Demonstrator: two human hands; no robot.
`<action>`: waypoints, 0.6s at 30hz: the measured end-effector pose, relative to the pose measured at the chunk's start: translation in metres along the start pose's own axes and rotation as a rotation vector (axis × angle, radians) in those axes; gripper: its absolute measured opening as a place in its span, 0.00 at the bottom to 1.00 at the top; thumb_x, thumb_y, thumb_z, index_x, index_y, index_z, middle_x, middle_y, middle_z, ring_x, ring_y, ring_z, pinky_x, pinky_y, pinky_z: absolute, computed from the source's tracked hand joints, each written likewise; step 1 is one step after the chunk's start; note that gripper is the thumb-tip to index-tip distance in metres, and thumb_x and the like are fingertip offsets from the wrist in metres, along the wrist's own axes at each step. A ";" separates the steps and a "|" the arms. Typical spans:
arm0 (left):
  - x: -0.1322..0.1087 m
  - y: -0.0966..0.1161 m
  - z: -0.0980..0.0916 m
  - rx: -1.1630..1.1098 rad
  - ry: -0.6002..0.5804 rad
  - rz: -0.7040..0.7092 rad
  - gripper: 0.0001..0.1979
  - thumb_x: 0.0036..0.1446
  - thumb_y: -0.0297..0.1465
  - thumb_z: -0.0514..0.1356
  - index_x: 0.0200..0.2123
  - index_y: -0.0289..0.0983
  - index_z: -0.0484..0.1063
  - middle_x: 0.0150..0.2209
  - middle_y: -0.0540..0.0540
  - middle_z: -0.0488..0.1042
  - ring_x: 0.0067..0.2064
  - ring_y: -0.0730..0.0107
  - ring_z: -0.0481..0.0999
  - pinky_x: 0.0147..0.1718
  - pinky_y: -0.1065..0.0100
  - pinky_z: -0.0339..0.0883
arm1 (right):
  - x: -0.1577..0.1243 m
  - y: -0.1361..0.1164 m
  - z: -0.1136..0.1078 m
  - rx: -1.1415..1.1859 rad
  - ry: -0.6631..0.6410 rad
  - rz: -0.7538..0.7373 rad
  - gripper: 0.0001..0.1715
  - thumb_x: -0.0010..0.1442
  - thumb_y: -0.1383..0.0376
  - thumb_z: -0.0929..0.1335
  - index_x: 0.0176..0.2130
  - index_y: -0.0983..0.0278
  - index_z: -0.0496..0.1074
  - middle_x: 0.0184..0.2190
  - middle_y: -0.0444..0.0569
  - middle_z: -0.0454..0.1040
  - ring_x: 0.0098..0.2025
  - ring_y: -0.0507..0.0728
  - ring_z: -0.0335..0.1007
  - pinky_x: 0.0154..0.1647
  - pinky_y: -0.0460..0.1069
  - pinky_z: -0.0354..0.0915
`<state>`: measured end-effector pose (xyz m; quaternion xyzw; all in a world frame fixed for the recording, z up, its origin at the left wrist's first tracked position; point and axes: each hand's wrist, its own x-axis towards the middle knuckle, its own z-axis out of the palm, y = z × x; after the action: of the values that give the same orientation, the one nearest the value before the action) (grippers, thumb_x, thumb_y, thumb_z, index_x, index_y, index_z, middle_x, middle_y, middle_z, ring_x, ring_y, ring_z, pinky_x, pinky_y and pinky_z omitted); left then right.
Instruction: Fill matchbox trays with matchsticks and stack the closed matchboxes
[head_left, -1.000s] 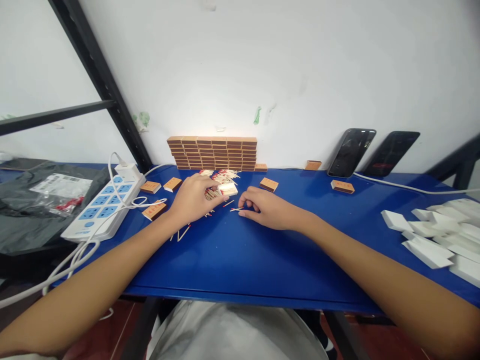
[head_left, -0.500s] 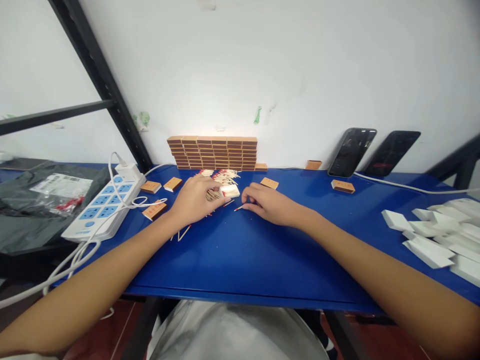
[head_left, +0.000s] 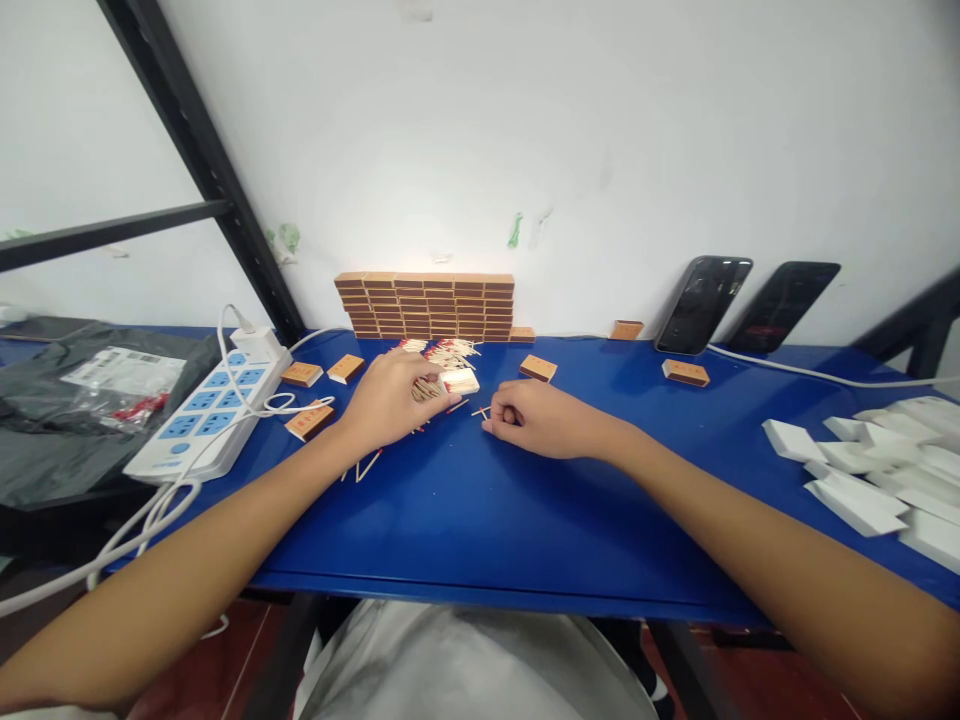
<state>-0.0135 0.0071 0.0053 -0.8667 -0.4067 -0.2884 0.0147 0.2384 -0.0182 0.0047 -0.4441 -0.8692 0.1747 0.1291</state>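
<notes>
Matches all over this one. The big heap (head_left: 450, 352) sits just in front of the matchbox stack (head_left: 425, 305), which is built like a little brick wall and pushed flat against the wall behind, so it has something to lean on. I'll place everything else off that stack.

The left hand (head_left: 390, 400) is in front of the stack's left half, palm down, fingers half curled over a bunch of matches (head_left: 427, 390) lying side by side. It looks like it's pinning them to the worktop (head_left: 487, 520) so they don't roll apart. Whether it actually grips them or just rests on them, I can't tell. A white tray (head_left: 459, 380) sits right at its fingertips, so it's within easy reach.

The right hand (head_left: 536, 420) is in front of the stack's right end, curled into a loose fist, knuckles up, heel on the worktop for steadiness. A couple of loose matches (head_left: 480, 410) poke out crossed at its fingertips — pinched, I'd say, though the fingers hide the grip itself.

A few stray matches (head_left: 367, 465) lie by the left wrist, well in front of the stack. Single matchboxes (head_left: 538, 367) lie flat on either side of it. Far to the stack's right, two phones (head_left: 703, 303) lean on the wall so they stand up, and a pile of empty white trays (head_left: 862, 470) sits nearer the front edge. Far to its left there's a power strip (head_left: 202, 410).
</notes>
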 end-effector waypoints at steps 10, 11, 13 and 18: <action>0.000 -0.001 0.000 -0.009 -0.005 0.010 0.15 0.61 0.45 0.67 0.40 0.39 0.82 0.38 0.43 0.83 0.43 0.53 0.78 0.44 0.56 0.69 | 0.000 0.012 -0.007 0.034 -0.039 -0.112 0.13 0.69 0.69 0.65 0.51 0.59 0.74 0.43 0.50 0.68 0.39 0.56 0.66 0.42 0.50 0.62; 0.000 -0.002 0.001 -0.007 0.000 0.013 0.16 0.61 0.46 0.67 0.39 0.39 0.82 0.38 0.43 0.83 0.43 0.54 0.78 0.45 0.56 0.69 | 0.000 0.012 -0.008 0.029 -0.053 -0.116 0.11 0.70 0.68 0.65 0.49 0.60 0.74 0.43 0.50 0.68 0.38 0.56 0.66 0.42 0.50 0.62; 0.000 -0.002 0.002 -0.002 0.006 0.015 0.16 0.61 0.46 0.67 0.40 0.39 0.82 0.39 0.43 0.83 0.44 0.53 0.78 0.45 0.56 0.69 | 0.000 0.012 -0.011 0.012 -0.069 -0.117 0.07 0.69 0.67 0.66 0.45 0.61 0.75 0.42 0.50 0.67 0.38 0.55 0.65 0.41 0.50 0.61; 0.000 -0.002 0.002 0.000 -0.005 -0.005 0.17 0.61 0.45 0.68 0.42 0.38 0.82 0.41 0.43 0.84 0.46 0.52 0.78 0.46 0.55 0.69 | -0.002 0.013 -0.014 -0.005 -0.088 -0.127 0.05 0.68 0.68 0.67 0.39 0.62 0.74 0.41 0.49 0.67 0.37 0.55 0.64 0.40 0.50 0.60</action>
<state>-0.0139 0.0086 0.0030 -0.8663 -0.4090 -0.2863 0.0130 0.2545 -0.0098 0.0119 -0.3804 -0.9009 0.1834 0.1005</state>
